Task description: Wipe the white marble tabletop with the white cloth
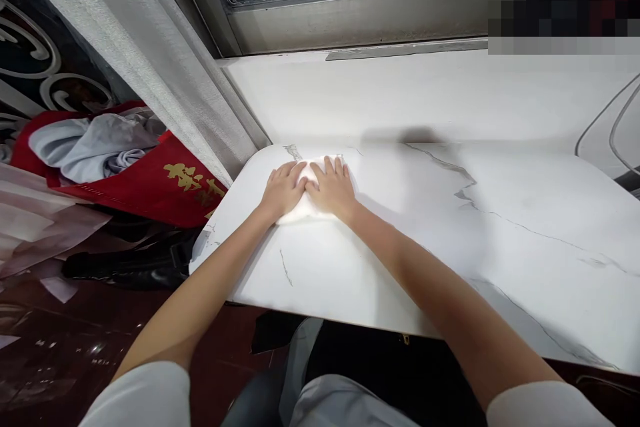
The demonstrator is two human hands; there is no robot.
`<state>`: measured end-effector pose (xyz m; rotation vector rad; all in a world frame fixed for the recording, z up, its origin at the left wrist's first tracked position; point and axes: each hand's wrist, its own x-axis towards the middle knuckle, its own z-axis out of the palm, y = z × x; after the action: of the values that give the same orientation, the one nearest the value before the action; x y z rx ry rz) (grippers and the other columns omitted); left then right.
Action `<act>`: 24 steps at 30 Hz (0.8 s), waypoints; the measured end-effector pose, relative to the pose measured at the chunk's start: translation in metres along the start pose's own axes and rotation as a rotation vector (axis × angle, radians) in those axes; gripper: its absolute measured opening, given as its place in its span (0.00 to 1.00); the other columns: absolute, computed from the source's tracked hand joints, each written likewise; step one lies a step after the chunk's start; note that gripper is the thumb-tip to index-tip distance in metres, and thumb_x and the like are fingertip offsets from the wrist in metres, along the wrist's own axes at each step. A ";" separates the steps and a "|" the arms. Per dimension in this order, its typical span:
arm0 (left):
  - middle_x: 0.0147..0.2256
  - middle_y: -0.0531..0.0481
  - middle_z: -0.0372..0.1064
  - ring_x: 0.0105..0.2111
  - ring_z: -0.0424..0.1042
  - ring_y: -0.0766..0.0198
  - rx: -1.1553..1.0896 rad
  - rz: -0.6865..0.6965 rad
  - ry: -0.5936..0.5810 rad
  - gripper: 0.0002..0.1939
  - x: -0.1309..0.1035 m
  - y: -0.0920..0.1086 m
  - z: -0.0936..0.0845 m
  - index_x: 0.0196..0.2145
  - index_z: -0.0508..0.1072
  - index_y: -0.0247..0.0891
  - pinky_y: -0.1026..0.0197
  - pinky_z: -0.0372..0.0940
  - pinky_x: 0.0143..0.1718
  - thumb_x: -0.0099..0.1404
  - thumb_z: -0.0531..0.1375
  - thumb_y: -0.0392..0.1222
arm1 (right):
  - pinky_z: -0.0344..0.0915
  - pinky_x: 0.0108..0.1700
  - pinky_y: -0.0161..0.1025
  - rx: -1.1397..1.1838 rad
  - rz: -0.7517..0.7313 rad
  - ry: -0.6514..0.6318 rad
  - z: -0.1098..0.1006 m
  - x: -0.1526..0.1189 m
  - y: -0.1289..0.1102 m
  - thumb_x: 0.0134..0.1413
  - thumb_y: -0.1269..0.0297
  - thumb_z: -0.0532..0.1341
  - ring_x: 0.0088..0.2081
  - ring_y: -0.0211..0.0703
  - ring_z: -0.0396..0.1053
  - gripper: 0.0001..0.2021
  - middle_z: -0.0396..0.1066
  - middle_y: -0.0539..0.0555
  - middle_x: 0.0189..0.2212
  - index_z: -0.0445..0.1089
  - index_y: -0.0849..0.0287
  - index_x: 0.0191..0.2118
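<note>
White worktop point(420, 233), grey-veined, rounded back-left corner, fills most of the view. Metal-framed window point(350, 20) above its back edge. Pale upright point(150, 47) runs just past that back-left corner. Red container point(145, 197) with gold characters sits off the left edge, pale fabric point(95, 140) heaped in it. White cloth point(307, 209) lies flat toward the left end, closer to the back edge than the front. Both hands on it, palms down: left hand point(284, 190) and right hand point(333, 188) side by side, fingers extended and slightly spread, thumbs nearly meeting, no pinch.
</note>
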<state>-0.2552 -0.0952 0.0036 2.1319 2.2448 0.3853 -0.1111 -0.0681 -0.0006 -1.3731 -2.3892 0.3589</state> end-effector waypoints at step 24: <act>0.64 0.43 0.60 0.66 0.55 0.54 -0.014 0.033 -0.027 0.26 0.090 -0.053 0.007 0.65 0.60 0.39 0.50 0.48 0.68 0.73 0.44 0.44 | 0.39 0.67 0.61 -0.144 -0.005 -0.004 0.021 0.095 0.000 0.68 0.57 0.45 0.68 0.61 0.47 0.28 0.52 0.66 0.68 0.55 0.60 0.69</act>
<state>-0.3117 -0.0074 0.0000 2.1558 2.1890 0.3701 -0.1637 0.0132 -0.0020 -1.4284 -2.4626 0.1918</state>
